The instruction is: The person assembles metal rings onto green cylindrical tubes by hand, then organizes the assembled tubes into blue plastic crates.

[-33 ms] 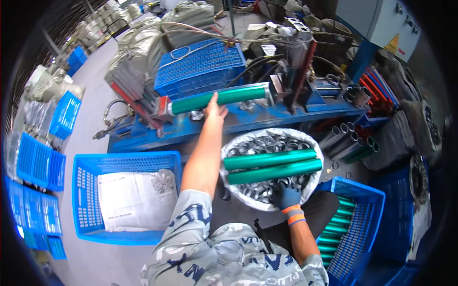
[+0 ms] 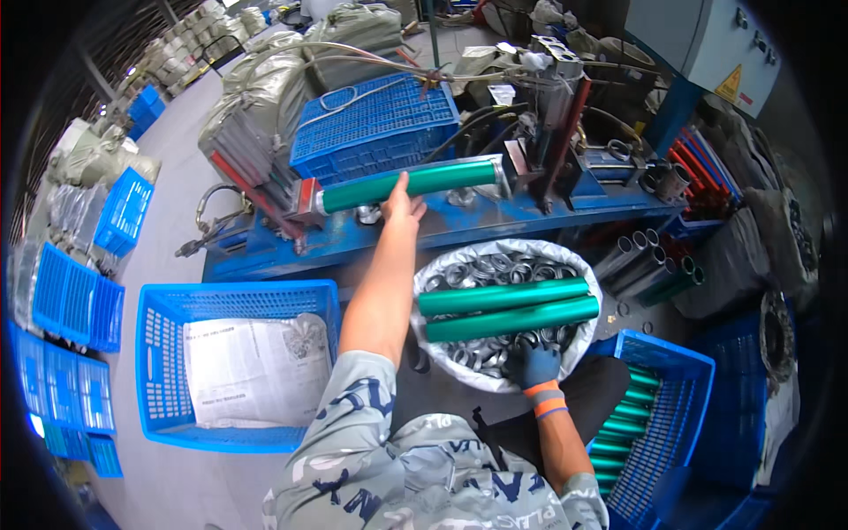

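Note:
A green tube (image 2: 442, 179) with a silvery end lies held between the two end fixtures of the blue machine bench (image 2: 371, 237). My bare left hand (image 2: 402, 205) reaches to the tube's middle, thumb against its near side and the fingers apart just below it. In front of the bench stands a white-lined round basket (image 2: 585, 265) full of silvery metal rings (image 2: 481, 353). Two more green tubes (image 2: 508, 298) lie across those rings. My right hand (image 2: 535, 364), in a dark glove with an orange cuff, is curled down among the rings at the near side; its fingertips are hidden.
At the left sits a blue crate (image 2: 238, 442) with a white printed sack in it. Another blue crate (image 2: 698, 389) of green tubes stands by my right knee. Grey and green tubes (image 2: 640, 265) lean under the bench's right end. A control box (image 2: 707, 53) hangs at upper right.
The whole view has shifted slightly. Both hands and the tubes stay in nearly the same places.

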### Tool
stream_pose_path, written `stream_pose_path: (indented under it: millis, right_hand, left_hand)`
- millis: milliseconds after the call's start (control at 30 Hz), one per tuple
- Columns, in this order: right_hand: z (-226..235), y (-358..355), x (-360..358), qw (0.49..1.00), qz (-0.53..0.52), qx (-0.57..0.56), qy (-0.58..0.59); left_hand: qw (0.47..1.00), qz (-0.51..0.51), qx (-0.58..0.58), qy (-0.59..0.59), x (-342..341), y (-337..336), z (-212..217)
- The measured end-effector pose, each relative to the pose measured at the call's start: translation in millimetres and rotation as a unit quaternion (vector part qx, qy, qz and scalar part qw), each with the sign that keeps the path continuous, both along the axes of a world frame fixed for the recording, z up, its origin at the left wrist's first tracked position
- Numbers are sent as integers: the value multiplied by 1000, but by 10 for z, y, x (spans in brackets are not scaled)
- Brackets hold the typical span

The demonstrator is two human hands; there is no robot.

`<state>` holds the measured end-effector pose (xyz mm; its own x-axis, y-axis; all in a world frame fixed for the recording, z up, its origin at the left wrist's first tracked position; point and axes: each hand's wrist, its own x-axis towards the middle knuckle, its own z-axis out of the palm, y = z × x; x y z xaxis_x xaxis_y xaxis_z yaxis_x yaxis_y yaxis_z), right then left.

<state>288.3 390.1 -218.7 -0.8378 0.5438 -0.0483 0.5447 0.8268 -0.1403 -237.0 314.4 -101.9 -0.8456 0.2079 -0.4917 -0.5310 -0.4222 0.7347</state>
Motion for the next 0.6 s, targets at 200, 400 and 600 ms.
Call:
stream_pose_path:
  millis: [200,400,600]
  right_hand:
    - [-140,-12,-45,991,36,28,130]
    - [12,-19,68,980,-2,-49,194]
    - [206,-102,185,967,16,-102,232]
  left_hand:
    - [991,22,-113,61,302,-318,123]
    - [694,-362,-267,563,2267,-46,-220]
    - [498,-507,-426,559,2728,102,-93]
